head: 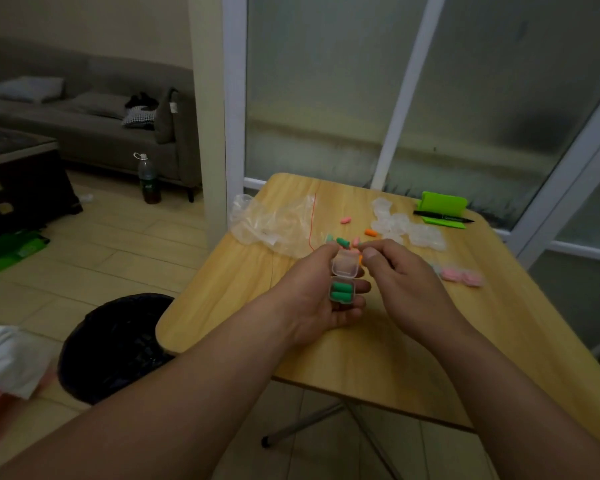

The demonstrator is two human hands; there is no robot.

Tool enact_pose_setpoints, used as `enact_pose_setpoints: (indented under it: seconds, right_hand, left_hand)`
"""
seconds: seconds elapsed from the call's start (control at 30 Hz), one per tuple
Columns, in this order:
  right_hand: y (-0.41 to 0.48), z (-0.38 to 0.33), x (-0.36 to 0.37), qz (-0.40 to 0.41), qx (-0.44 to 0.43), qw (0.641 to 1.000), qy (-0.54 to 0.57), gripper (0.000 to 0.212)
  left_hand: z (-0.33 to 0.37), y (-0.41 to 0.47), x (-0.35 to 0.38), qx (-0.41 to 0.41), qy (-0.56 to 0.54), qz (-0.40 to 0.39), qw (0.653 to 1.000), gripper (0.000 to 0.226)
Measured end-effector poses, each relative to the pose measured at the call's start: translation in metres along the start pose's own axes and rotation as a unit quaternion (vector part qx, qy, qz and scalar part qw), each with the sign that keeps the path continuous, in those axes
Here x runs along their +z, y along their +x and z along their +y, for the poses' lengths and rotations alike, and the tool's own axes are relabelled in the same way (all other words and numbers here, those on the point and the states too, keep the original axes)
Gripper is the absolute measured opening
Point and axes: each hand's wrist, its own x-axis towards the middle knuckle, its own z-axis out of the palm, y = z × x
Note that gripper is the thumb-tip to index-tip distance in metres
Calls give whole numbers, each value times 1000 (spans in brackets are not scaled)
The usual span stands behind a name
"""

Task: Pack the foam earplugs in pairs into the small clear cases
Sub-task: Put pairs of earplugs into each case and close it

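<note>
Case (342, 284) open in left hand (321, 299), green earplugs (342, 292) inside.

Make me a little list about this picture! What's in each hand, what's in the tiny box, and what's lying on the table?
left hand: holds the open clear case
clear case: lid up, two green earplugs inside
right hand: fingers curled by the lid; whether they hold anything is unclear
loose earplugs: green, pink and orange ones on the table
empty cases: heaped beyond the hands
pink-filled cases: right of the right hand
also there: plastic bag, black marker
</note>
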Motion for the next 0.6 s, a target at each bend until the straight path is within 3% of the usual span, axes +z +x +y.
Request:
enact_pose_setpoints:
  seconds: [0.17, 0.4, 0.53, 0.6]
  right_hand:
    - [-6, -3, -6, -17, -6, 1000, 9, 28]
    - [-18, -7, -15, -17, -48, 999, 14, 25]
    - [-28, -2, -14, -56, -83, 994, -49, 12]
    - [-32, 2, -12, -78, -97, 989, -85, 21]
  left_hand:
    - [-5, 4, 4, -10, 2, -4, 1000, 74]
    - [-5, 9, 8, -19, -51, 0, 999, 71]
    - [-4, 12, 6, -19, -60, 2, 998, 73]
    - [-4, 12, 8, -25, -78, -4, 997, 78]
